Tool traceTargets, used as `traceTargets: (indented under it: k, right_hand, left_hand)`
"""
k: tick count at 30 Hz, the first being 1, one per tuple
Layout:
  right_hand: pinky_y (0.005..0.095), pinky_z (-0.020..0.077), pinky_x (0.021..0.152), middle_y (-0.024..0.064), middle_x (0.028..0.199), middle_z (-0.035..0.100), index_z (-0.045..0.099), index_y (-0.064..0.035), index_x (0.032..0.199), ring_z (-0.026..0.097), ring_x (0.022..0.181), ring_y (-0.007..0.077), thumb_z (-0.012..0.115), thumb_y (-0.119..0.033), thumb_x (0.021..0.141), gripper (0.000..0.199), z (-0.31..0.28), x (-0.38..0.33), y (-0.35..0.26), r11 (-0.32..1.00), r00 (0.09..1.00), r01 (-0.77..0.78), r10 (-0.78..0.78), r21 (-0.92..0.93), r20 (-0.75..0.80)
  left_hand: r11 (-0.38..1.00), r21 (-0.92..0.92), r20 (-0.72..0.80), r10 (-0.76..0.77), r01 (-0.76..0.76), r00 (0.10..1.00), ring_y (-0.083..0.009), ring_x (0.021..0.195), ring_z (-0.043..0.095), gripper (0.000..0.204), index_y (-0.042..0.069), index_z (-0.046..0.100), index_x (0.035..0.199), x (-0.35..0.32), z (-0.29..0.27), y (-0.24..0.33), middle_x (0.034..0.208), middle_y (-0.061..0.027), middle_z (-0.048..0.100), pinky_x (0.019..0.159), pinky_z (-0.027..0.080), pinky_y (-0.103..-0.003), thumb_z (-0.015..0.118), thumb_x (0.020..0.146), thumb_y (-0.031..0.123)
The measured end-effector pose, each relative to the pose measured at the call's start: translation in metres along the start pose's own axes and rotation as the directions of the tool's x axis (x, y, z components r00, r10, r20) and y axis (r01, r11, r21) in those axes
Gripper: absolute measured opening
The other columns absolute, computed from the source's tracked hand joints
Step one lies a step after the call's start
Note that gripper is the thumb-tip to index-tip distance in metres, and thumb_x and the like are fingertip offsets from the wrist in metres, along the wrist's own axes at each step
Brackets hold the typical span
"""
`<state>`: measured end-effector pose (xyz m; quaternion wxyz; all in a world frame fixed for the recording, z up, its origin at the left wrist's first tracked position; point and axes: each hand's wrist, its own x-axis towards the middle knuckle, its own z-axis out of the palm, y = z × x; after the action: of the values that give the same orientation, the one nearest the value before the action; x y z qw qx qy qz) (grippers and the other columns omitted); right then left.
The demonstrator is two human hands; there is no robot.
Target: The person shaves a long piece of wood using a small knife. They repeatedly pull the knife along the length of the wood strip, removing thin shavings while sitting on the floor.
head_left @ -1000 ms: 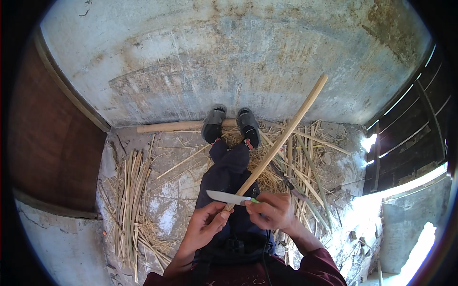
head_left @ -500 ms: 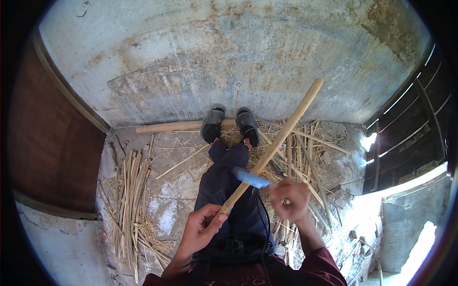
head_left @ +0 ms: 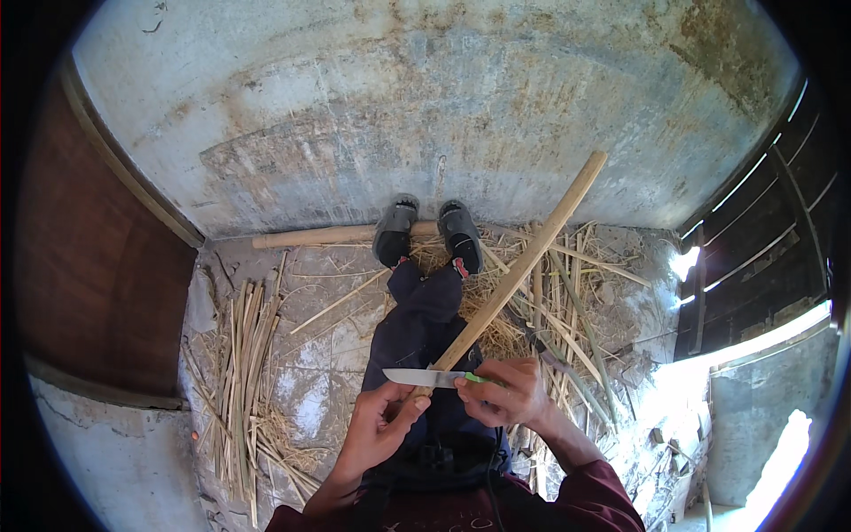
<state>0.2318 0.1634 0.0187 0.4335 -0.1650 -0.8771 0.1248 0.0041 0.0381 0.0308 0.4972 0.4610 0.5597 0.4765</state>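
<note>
A long strip of split bamboo or wood (head_left: pixel 523 266) slants from my lap up to the far right. Its near end is pinched between the thumb and fingers of my left hand (head_left: pixel 386 419). My right hand (head_left: pixel 508 393) is closed round the green handle of a knife (head_left: pixel 417 378). The knife's blade points left and lies across the strip, just beyond my left thumb and fingertips. My right fingers hide most of the handle.
A bundle of thin split sticks (head_left: pixel 244 381) lies on the floor at the left. More sticks (head_left: pixel 576 310) and shavings lie at the right. A thick pole (head_left: pixel 315 236) rests along the foot of the wall (head_left: pixel 425 115), by my sandals (head_left: pixel 396 232).
My right hand has drawn the knife toward me and left along the strip, down near my left hand. The strip's far end has shifted slightly right. My left hand keeps its hold.
</note>
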Motion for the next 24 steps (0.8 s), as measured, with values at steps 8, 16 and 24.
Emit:
traceTargets:
  k: [8,16,24]
  right_hand:
    - [0.0303,0.0418,0.041,0.0001,0.072,0.06,0.078,-0.0127,0.094,0.055,0.046,0.0141,0.084,-0.009,0.079,0.017,-0.023,-0.009,0.036,0.973,0.989,0.058,-0.087,-0.223,-0.123]
    - [0.033,0.0408,0.043,0.0018,0.071,0.061,0.077,-0.0129,0.096,0.056,0.048,0.0161,0.082,-0.007,0.081,0.017,-0.028,-0.012,0.04,0.985,0.98,-0.134,0.116,-0.105,-0.164]
    - [0.0329,0.0424,0.043,0.0004,0.072,0.061,0.079,-0.0143,0.097,0.056,0.047,0.0163,0.083,-0.01,0.079,0.018,-0.026,0.006,0.026,0.998,0.998,-0.045,0.042,-0.046,-0.055]
  left_hand:
    - [0.999,0.042,0.049,-0.011,0.009,0.999,0.0009,0.059,0.047,0.017,0.0,0.072,0.115,-0.002,-0.01,-0.001,0.074,0.0065,0.061,0.052,0.034,-0.02,0.071,0.109,0.016]
    - [0.996,-0.013,0.006,-0.09,0.09,0.996,0.0014,0.058,0.047,0.013,0.001,0.071,0.114,-0.011,-0.011,-0.012,0.075,0.0059,0.062,0.05,0.034,-0.02,0.071,0.109,0.013]
    - [0.996,0.088,-0.022,-0.007,0.008,1.0,0.002,0.057,0.04,0.015,0.0,0.073,0.112,-0.014,-0.006,-0.01,0.075,0.0039,0.068,0.051,0.027,-0.023,0.078,0.103,0.011]
